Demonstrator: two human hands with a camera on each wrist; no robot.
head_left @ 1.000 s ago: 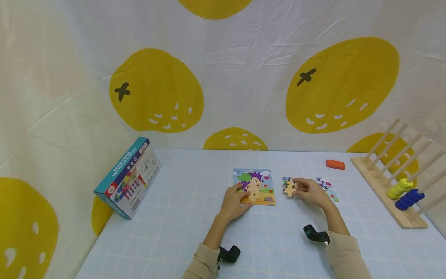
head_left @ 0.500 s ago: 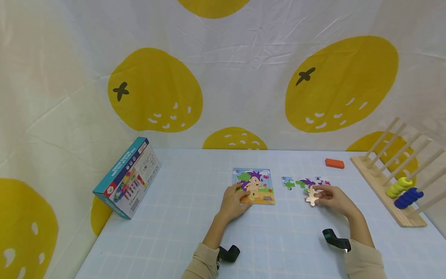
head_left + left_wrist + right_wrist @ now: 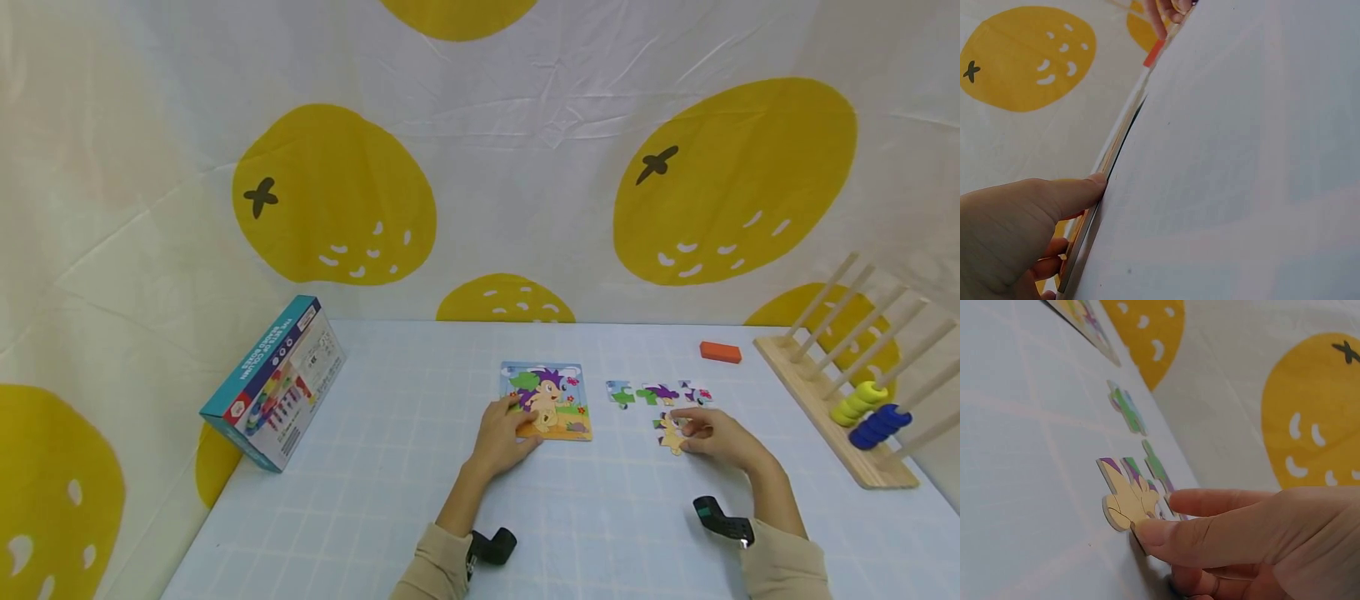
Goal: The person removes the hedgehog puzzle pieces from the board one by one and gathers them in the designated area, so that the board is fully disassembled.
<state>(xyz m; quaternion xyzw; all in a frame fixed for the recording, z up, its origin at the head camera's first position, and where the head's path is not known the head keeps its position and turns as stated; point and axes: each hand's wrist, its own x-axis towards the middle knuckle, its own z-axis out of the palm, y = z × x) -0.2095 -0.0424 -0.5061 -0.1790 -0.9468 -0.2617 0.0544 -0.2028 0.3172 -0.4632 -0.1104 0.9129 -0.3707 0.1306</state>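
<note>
The square hedgehog picture board (image 3: pixel 558 408) lies flat on the table. Over its lower left corner rests the left hand (image 3: pixel 498 437), its thumb at the near edge in the left wrist view. A beige and purple puzzle piece (image 3: pixel 670 440) is pinched between thumb and fingers of the right hand (image 3: pixel 723 437); in the right wrist view that piece (image 3: pixel 1124 499) is held by its edge near the table. Just behind it lie a green piece (image 3: pixel 621 393), a green and purple piece (image 3: pixel 658 394) and a piece with a red flower (image 3: pixel 702 396).
An orange-red block (image 3: pixel 721 352) lies behind the pieces. At the right stands a wooden peg rack (image 3: pixel 840 417) with yellow rings (image 3: pixel 858 405) and blue rings (image 3: pixel 881 428). A teal and white box (image 3: pixel 277 383) is at the left, by the patterned cloth backdrop.
The right hand has carried its piece rightward and turned it, uncovering the green piece and the green and purple piece. The left hand stays on the board.
</note>
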